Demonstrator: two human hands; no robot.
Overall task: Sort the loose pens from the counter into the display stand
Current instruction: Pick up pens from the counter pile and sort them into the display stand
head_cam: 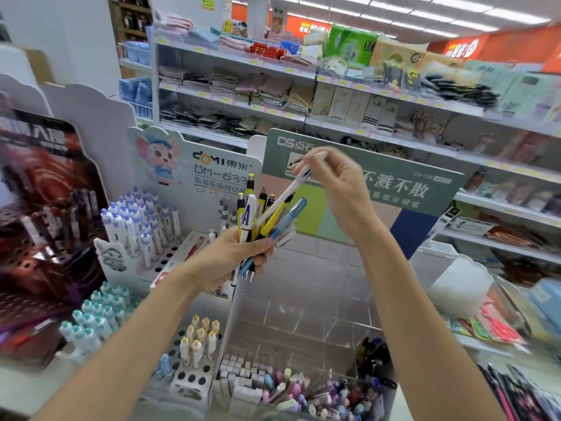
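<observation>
Head view: left hand grips pen bundle; right hand pinches white pen. Most sorting into display stand remains.

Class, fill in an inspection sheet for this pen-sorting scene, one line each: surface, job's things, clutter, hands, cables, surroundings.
Surface: hidden beneath the display stands, which hold capped pens upright in holes.
Job's things: bundle of pens in the left hand; white pen slanted above the bundle, its lower end among the other pens.
Clutter: mixed pens heaped in the clear bin.
Hands: left hand grips the bundle; right hand pinches the white pen's upper end.
Cables: nothing seen.
Surroundings: shop shelves of folded cloths and socks.
</observation>
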